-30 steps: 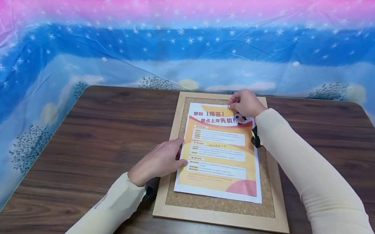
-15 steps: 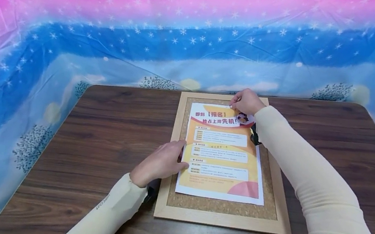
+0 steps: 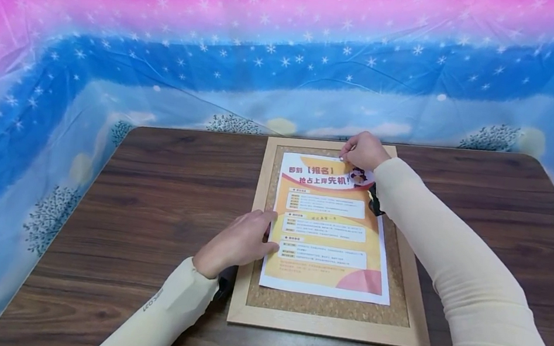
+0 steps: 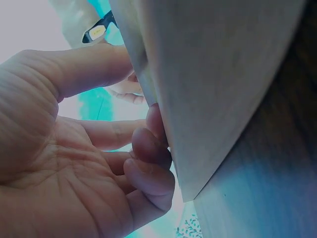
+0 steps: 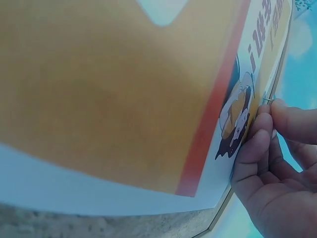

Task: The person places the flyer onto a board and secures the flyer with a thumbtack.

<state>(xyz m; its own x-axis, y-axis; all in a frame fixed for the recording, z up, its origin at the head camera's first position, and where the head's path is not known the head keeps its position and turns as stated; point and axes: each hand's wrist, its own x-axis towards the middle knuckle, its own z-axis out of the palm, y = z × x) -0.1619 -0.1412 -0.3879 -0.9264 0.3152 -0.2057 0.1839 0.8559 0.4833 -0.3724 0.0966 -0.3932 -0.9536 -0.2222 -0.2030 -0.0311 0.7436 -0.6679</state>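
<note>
A printed yellow, red and white poster (image 3: 321, 274) lies on a cork board (image 3: 327, 306) with a pale wooden frame (image 3: 330, 326). My left hand (image 3: 241, 238) rests over the board's left side, thumb and fingertips at the poster's left edge. In the left wrist view its thumb (image 4: 99, 69) lies straight and its other fingers are loosely bent against the board. At the poster's top edge, my right hand (image 3: 365, 151) pinches a small push pin (image 5: 268, 99) between thumb and fingertips. The pin's point is hidden.
The board lies on a dark wooden table (image 3: 164, 181), close to its far edge. Behind it hangs a pink and blue cloth (image 3: 250, 63) with snowflakes. Black wrist straps (image 3: 376, 202) show under the pale sleeves (image 3: 450, 262).
The head view has shifted very slightly. Both hands stay in nearly the same places, the right at the poster's top edge and the left at its left edge.
</note>
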